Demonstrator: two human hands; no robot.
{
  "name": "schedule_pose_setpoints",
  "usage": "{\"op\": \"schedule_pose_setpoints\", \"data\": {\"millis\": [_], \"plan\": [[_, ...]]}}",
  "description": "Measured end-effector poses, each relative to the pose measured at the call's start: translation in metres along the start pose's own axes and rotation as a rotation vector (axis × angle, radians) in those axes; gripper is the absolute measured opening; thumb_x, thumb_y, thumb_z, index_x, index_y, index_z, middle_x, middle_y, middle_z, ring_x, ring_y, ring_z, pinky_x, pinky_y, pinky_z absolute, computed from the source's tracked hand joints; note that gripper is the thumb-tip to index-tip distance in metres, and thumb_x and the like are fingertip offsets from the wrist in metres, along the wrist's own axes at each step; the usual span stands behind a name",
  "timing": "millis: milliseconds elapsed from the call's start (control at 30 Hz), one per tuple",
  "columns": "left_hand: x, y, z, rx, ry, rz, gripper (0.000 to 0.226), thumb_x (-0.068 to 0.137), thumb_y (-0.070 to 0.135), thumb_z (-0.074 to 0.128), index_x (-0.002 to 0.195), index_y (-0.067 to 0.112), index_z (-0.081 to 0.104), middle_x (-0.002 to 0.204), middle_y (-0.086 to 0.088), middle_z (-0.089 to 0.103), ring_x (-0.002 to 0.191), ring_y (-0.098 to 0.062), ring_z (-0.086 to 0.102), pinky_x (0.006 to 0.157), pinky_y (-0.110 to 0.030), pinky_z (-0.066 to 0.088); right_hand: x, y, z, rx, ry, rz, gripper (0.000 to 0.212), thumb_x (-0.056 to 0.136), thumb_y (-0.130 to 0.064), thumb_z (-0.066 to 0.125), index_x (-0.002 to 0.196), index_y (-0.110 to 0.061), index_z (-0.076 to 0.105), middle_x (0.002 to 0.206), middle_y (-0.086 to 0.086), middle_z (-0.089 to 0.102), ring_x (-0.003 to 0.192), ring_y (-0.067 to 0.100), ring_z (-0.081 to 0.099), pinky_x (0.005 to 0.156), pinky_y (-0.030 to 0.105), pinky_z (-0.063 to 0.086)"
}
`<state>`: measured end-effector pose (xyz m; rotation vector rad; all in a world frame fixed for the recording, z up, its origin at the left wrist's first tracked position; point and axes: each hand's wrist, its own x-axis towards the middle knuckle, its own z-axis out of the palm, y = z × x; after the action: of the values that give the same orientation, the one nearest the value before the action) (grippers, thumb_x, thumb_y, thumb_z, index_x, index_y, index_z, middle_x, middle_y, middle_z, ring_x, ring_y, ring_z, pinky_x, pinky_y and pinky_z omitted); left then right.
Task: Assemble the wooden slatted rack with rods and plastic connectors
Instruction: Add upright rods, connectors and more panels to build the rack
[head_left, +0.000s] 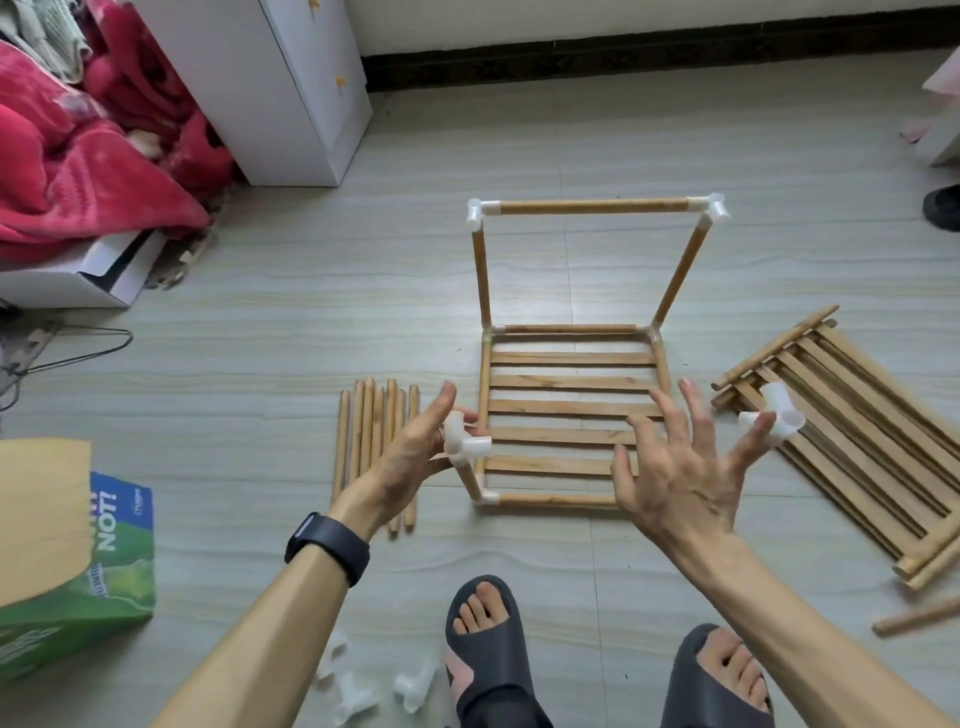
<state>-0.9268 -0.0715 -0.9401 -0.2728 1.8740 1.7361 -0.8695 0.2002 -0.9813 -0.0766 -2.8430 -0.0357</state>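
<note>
Showing left hand (415, 457) at 9 o'clock, fingers straight against white plastic connector (464, 441) on wooden slatted rack (571, 383); right hand (675, 478) fingers splayed, empty.

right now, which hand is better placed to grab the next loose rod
Left. The left hand is right beside the rods; the right hand is across the rack.
</note>
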Motion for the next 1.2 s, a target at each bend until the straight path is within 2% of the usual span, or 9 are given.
{"op": "schedule_pose_setpoints", "data": {"millis": [200, 333, 433, 533, 600, 733, 800, 933, 1200], "plan": [[0.032, -0.050, -0.054, 0.024, 0.366, -0.138, 0.053, 0.101, 0.058, 0.043, 0.113, 0.011, 0.066, 0.107, -0.008, 0.073, 0.106, -0.026, 0.066, 0.096, -0.046, 0.046, -0.024, -0.012, 0.029, 0.028, -0.027, -0.163, 0.031, 0.083, -0.032, 0.066, 0.105, -0.011, 0.073, 0.151, 0.019, 0.049, 0.151, 0.036, 0.028, 0.117, 0.069, -0.002], [0.044, -0.127, -0.092, 0.489, 0.538, -0.327, 0.031, 0.098, 0.033, 0.057, 0.124, 0.015, 0.055, 0.129, -0.010, 0.057, 0.107, -0.025, 0.058, 0.088, -0.036, 0.048, -0.037, -0.022, 0.089, 0.175, -0.470, -0.297, 0.046, 0.085, -0.029, 0.055, 0.126, -0.012, 0.065, 0.149, 0.015, 0.051, 0.147, 0.032, 0.034, 0.118, 0.054, 0.033], [0.046, -0.168, -0.109, 0.685, 0.614, -0.492, 0.053, 0.094, 0.028, 0.053, 0.144, 0.014, 0.041, 0.145, -0.017, 0.038, 0.129, -0.038, 0.045, 0.104, -0.043, 0.044, -0.031, -0.029, 0.119, 0.154, -0.796, -0.346, 0.062, 0.095, -0.030, 0.044, 0.155, -0.019, 0.033, 0.166, 0.008, 0.025, 0.154, 0.029, 0.019, 0.122, 0.046, 0.026], [0.054, -0.190, -0.118, 0.689, 0.619, -0.621, 0.065, 0.094, 0.022, 0.053, 0.152, 0.011, 0.025, 0.152, -0.021, 0.030, 0.133, -0.044, 0.041, 0.111, -0.048, 0.038, -0.031, -0.031, 0.137, 0.101, -0.933, -0.350, 0.071, 0.098, -0.027, 0.040, 0.162, -0.023, 0.009, 0.169, 0.001, 0.012, 0.154, 0.027, 0.016, 0.122, 0.045, 0.023], [0.058, -0.197, -0.121, 0.712, 0.615, -0.666, 0.062, 0.093, 0.018, 0.056, 0.148, 0.006, 0.029, 0.147, -0.024, 0.035, 0.128, -0.045, 0.046, 0.108, -0.048, 0.042, -0.037, -0.025, 0.144, 0.058, -0.925, -0.351, 0.078, 0.091, -0.026, 0.049, 0.162, -0.025, 0.015, 0.166, 0.002, 0.024, 0.150, 0.031, 0.029, 0.117, 0.048, 0.031], [0.062, -0.202, -0.123, 0.779, 0.619, -0.659, 0.046, 0.092, 0.013, 0.059, 0.133, 0.003, 0.042, 0.137, -0.024, 0.045, 0.119, -0.044, 0.054, 0.100, -0.046, 0.048, -0.051, -0.011, 0.151, 0.042, -0.953, -0.349, 0.085, 0.067, -0.027, 0.068, 0.149, -0.022, 0.048, 0.138, 0.008, 0.062, 0.123, 0.037, 0.060, 0.086, 0.055, 0.056], [0.064, -0.202, -0.125, 0.781, 0.607, -0.663, 0.041, 0.092, 0.012, 0.056, 0.131, 0.003, 0.047, 0.136, -0.023, 0.047, 0.118, -0.043, 0.055, 0.100, -0.045, 0.049, -0.052, -0.008, 0.149, 0.042, -0.937, -0.367, 0.083, 0.074, -0.030, 0.063, 0.154, -0.025, 0.041, 0.146, 0.007, 0.055, 0.131, 0.037, 0.054, 0.094, 0.055, 0.052], [0.060, -0.195, -0.127, 0.763, 0.574, -0.650, 0.035, 0.093, 0.013, 0.051, 0.126, 0.002, 0.054, 0.129, -0.020, 0.057, 0.115, -0.040, 0.058, 0.092, -0.040, 0.050, -0.044, -0.012, 0.140, 0.057, -0.999, -0.308, 0.077, 0.096, -0.037, 0.043, 0.162, -0.032, 0.004, 0.168, -0.001, 0.015, 0.154, 0.028, 0.016, 0.119, 0.046, 0.024], [0.026, -0.192, -0.116, 0.442, 0.528, -0.563, 0.022, 0.096, 0.022, 0.059, 0.104, 0.006, 0.072, 0.096, -0.012, 0.071, 0.095, -0.033, 0.066, 0.078, -0.037, 0.054, -0.049, 0.006, 0.123, 0.071, -1.112, -0.252, 0.078, 0.100, -0.044, 0.044, 0.162, -0.030, -0.001, 0.171, 0.002, 0.001, 0.156, 0.030, 0.003, 0.126, 0.045, 0.014]]}}
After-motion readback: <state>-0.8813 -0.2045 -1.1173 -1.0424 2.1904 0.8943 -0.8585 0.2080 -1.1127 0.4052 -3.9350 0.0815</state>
